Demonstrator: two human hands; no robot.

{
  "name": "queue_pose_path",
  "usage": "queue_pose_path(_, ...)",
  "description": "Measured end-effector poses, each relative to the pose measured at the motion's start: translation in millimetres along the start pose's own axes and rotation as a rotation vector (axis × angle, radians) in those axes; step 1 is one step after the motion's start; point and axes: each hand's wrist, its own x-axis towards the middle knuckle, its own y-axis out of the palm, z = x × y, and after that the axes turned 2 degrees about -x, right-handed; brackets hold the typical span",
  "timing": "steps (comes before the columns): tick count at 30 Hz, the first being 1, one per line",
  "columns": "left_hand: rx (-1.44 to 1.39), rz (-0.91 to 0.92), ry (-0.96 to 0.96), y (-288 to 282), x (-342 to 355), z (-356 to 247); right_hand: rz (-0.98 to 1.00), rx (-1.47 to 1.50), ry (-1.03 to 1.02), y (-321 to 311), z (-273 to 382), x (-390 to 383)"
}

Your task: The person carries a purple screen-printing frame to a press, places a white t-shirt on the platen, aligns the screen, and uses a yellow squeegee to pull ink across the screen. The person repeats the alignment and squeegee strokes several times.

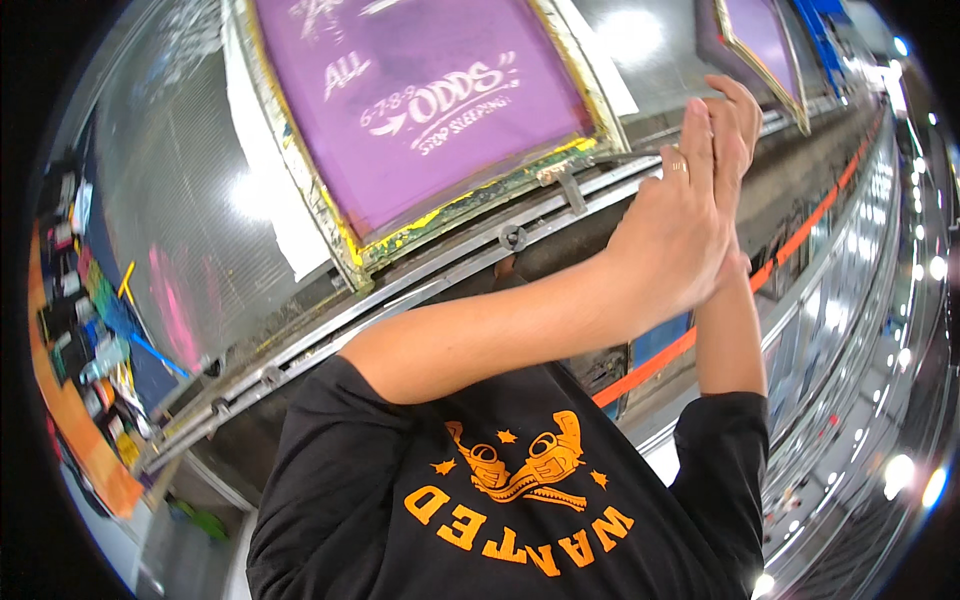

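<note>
Both my hands meet to the right of a screen-printing frame, raised near the metal rail. My left hand (pixel 672 232) has a ring on one finger. Its longer fingers stretch upward, while at least one other looks bent. Behind it, partly covered, my right hand (pixel 738 128) has its fingers extended and lies against the left one. No held object shows between them, though the palms are hidden. The printing screen (pixel 460 165) has purple mesh with white lettering and a worn frame stained yellow and green. A thin dark bar (pixel 625 157) runs from its near right corner toward my left hand.
A metal rail (pixel 440 268) with clamps and knobs runs along the table edge. Another purple screen (pixel 765 45) stands farther right. Bottles and tubs (pixel 75 330) crowd the left side. Pink stains (pixel 175 310) mark the grey tabletop. An orange strip (pixel 800 235) runs below the rail.
</note>
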Motion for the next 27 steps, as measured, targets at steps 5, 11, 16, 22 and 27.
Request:
queue_pose_path(5, -0.530, -0.044, -0.080, -13.0, -64.6, 69.7, -0.430, 0.537, 0.400, 49.1, 15.3, -10.6)
queue_pose_path(11, -0.103, -0.095, -0.627, 48.7, -148.9, 138.5, 0.406, 1.796, 0.369, 30.6, -31.6, -25.9)
queue_pose_path(16, 0.041, -0.130, -0.431, 108.7, -107.4, 144.2, 0.546, 1.883, 0.436, 42.5, -57.2, -0.8)
queue_pose_path(22, 0.238, -0.172, -0.419, 138.6, -105.8, 158.5, 0.056, 1.848, 1.061, -10.5, -30.0, 14.4)
queue_pose_path(27, 0.116, -0.212, -0.468, 137.4, -104.6, 162.9, 0.197, 1.783, 1.045, -10.8, -6.3, 14.8)
